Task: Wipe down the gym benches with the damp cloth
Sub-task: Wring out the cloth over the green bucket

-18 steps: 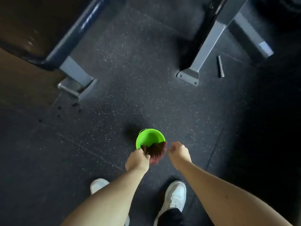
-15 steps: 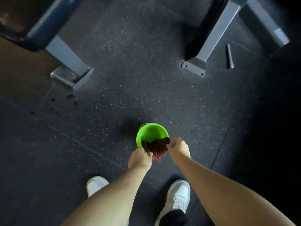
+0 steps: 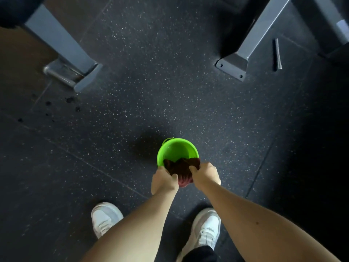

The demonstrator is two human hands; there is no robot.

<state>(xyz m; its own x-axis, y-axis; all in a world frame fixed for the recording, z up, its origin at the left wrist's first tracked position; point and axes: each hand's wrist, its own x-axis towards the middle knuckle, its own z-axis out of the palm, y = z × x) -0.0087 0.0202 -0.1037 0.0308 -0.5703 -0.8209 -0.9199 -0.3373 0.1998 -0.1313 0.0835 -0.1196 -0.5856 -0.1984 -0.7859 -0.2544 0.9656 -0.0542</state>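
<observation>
From the head camera, you have the cloth bunched between both hands over the near rim of the green bucket. Your left hand grips its left end with curled fingers, and your right hand grips the right end the same way. The bucket stands on the floor just ahead of your white shoes.

This looks like the wringing step. Twist your hands in opposite directions and hold the bundle above the middle of the bucket, not its near edge, so the drips land inside. Squeeze until it is only damp, because a sopping cloth would leave the bench pads wet.

The cloth is dark red, soft and heavily creased, and a paler pink fold hangs below your knuckles. The bucket is smooth, glossy plastic, round, with a small lug on its far rim. Whether there is water in it I cannot tell.

The floor is black rubber matting flecked with white, with seams between the tiles. A few dark spots lie towards its left edge.

Grey, square-section metal bench legs slope down to bolted foot plates at the far left and far right. A short metal pin lies beside the right one.
</observation>
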